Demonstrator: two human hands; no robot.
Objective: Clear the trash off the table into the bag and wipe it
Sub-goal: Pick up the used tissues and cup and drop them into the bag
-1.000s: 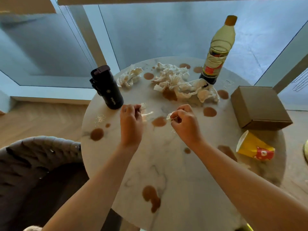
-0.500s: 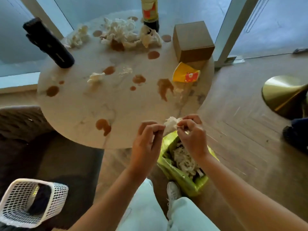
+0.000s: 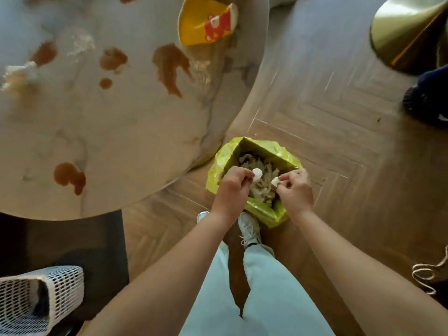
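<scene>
A yellow-green trash bag (image 3: 225,157) stands open on the wooden floor beside the round marble table (image 3: 135,132), with crumpled paper inside. Both my hands hover over its mouth. My left hand (image 3: 232,184) pinches a small white tissue scrap (image 3: 257,174). My right hand (image 3: 294,187) pinches another white scrap (image 3: 275,181). On the table lie a tipped yellow paper cup (image 3: 206,19), a tissue wad (image 3: 17,77) at the left edge, and several brown spill stains (image 3: 169,66).
A white mesh basket (image 3: 41,297) sits on the floor at lower left, by a dark chair. A brass lamp base (image 3: 407,30) stands at upper right, with a dark shoe (image 3: 429,100) below it. My own legs and white sneaker (image 3: 249,230) are under the bag.
My view has dropped from the tabletop toward the floor. Both hands carried the tissue scraps off the table and lowered them over the open bag, moving slightly apart.
</scene>
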